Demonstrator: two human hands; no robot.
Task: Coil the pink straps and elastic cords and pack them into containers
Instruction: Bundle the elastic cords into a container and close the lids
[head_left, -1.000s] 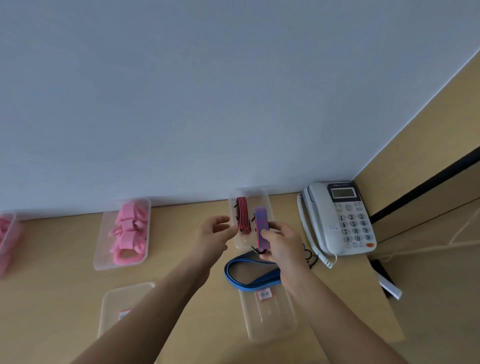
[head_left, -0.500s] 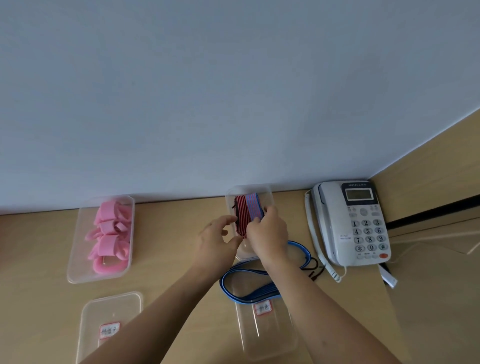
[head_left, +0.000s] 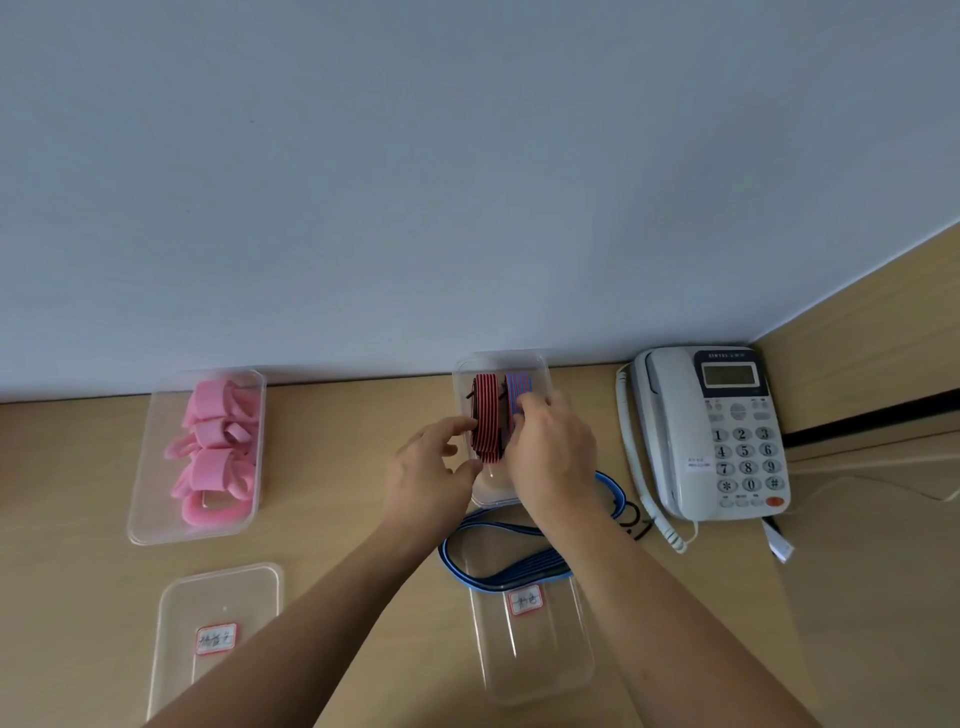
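Blue coil (head_left: 517, 391) being seated in the far container (head_left: 543, 365)

The coil is pinched by the right hand (head_left: 550, 457) beside the red coil (head_left: 485, 423). The left hand (head_left: 431, 475) is held loosely spread, touching the red coil. Release seems called for next. The loose blue cord (head_left: 498, 567) is not yet coiled.

Both forearms reach to the far container (head_left: 501, 356); left hand (head_left: 431, 467) rests relaxed fingertips at its left wall, right hand (head_left: 553, 457) curls its grip over the blue coil (head_left: 517, 387) inside
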